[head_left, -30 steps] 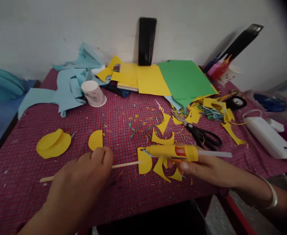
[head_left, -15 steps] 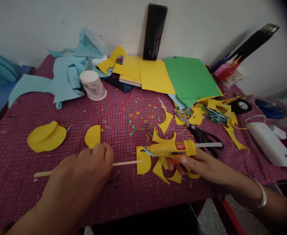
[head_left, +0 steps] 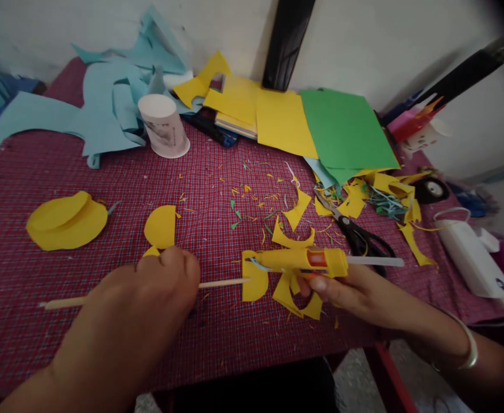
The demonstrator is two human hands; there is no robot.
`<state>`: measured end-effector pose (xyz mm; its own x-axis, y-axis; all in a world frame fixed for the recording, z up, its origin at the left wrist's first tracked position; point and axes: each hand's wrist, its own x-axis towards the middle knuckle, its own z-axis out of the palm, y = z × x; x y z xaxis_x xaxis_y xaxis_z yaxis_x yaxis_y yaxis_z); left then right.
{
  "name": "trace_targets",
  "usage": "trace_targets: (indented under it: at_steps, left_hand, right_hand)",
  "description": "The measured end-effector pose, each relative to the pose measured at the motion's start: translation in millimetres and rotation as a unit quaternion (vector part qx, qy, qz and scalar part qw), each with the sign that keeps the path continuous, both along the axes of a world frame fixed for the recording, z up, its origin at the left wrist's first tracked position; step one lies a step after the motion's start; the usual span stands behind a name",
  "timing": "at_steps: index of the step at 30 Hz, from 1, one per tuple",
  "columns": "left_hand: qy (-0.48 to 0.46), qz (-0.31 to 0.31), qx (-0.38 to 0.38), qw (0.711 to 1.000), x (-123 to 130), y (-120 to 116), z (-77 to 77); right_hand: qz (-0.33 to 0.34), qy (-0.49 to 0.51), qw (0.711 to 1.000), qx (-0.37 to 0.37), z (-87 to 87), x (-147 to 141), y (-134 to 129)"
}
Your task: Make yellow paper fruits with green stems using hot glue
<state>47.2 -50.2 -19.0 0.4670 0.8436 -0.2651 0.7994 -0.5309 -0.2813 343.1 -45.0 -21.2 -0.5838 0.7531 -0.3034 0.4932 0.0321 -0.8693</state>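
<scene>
My left hand (head_left: 135, 315) is closed around a thin wooden stick (head_left: 221, 283), whose tip reaches a yellow half-round paper piece (head_left: 257, 287) on the cloth. In my right hand (head_left: 342, 292) is a yellow hot glue gun (head_left: 295, 260), with a white glue stick (head_left: 375, 261) jutting from its back. Its nozzle points left, over the upper edge of that paper piece; whether it touches I cannot tell. Beyond my left hand lies another yellow half-round piece (head_left: 161, 227). Farther left rest overlapping yellow rounds (head_left: 66, 222).
Black scissors (head_left: 355, 235) lie among paper scraps at right. A paper cup (head_left: 164, 126) stands near blue paper offcuts (head_left: 105, 109). Yellow and green sheets (head_left: 349, 129) lie at the back, below a phone (head_left: 287, 43) leaning on the wall. A white device (head_left: 473, 258) sits far right.
The view has shifted a little, so the back items sit higher in the picture. Both hands keep their holds, with the stick and glue gun still at the same paper piece.
</scene>
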Motion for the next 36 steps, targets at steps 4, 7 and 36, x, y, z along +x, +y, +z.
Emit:
trace_targets:
  at_steps: [4, 7, 36]
  left_hand:
    - [0.041, -0.013, 0.014, 0.999, 2.9, -2.2, -0.3]
    - [0.099, -0.012, 0.030, 0.995, 7.8, -2.9, 3.0]
    - [0.097, -0.037, 0.029, 0.994, 0.4, -1.8, -4.5]
  right_hand:
    - [-0.011, -0.007, 1.000, 0.009, -0.7, -2.1, 3.6]
    - [-0.006, -0.010, 1.000, 0.007, 0.3, -1.0, 3.4]
    - [0.006, -0.013, 0.998, 0.054, 2.5, -0.8, 6.9]
